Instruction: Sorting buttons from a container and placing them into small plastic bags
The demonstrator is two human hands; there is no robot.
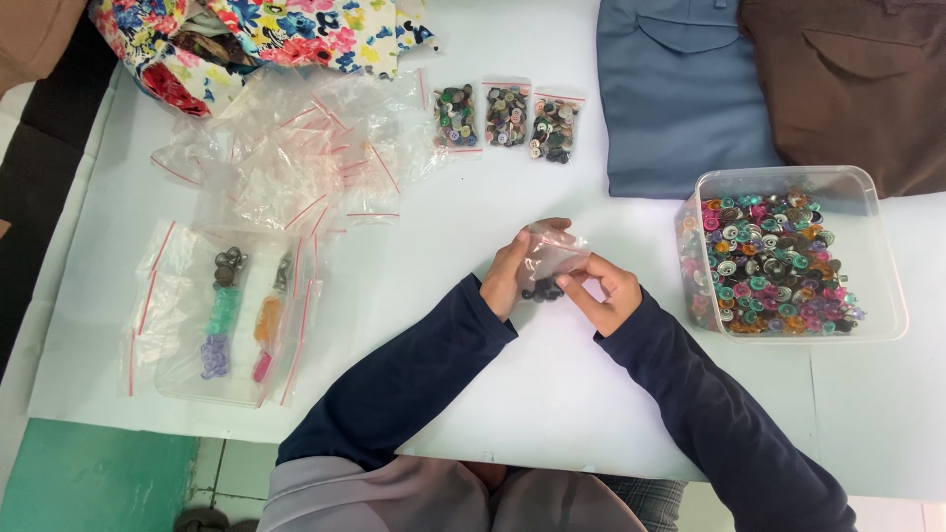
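Observation:
My left hand (509, 275) and my right hand (603, 292) together hold a small clear zip bag (550, 254) above the white table (552, 394). Dark buttons (542, 290) sit at the bottom of that bag, between my fingers. Both arms wear dark blue sleeves. A clear plastic tub (880, 258) full of colourful buttons stands just right of my right hand. Three filled zip bags of buttons (506, 118) lie in a row at the far side of the table.
A heap of empty red-striped zip bags (296, 158) lies at the left. Nearer, clear bags with beads and metal pieces (229, 317) rest. Floral fabric (256, 39) is at the top left; folded blue cloth (680, 89) and brown cloth (857, 79) are at the top right.

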